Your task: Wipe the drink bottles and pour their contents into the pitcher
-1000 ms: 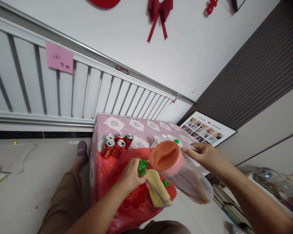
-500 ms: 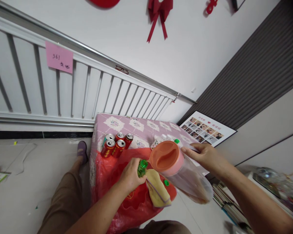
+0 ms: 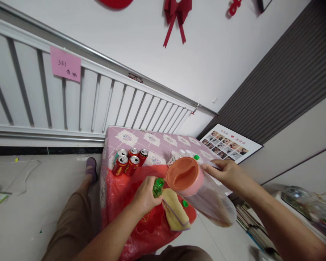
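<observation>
My left hand (image 3: 146, 194) is wrapped round a green bottle (image 3: 158, 184), its mouth uncapped and facing up. In my right hand (image 3: 225, 171) is the handle of a clear plastic pitcher (image 3: 209, 203) with an orange lid (image 3: 183, 173). The pitcher is tipped so that its spout meets or nearly meets the bottle's mouth, and brownish liquid lies low inside it. Whether liquid is flowing I cannot make out. Below the pitcher lie a folded yellow cloth (image 3: 176, 214) and a green bottle cap (image 3: 185, 203).
Several red drink cans (image 3: 120, 166) stand at the left of the table (image 3: 127, 137), which has a pink patterned cover. A red plastic bag (image 3: 116, 217) spreads over its near side. A white radiator (image 3: 141, 105) runs behind. Stacked books (image 3: 256, 226) are on the right.
</observation>
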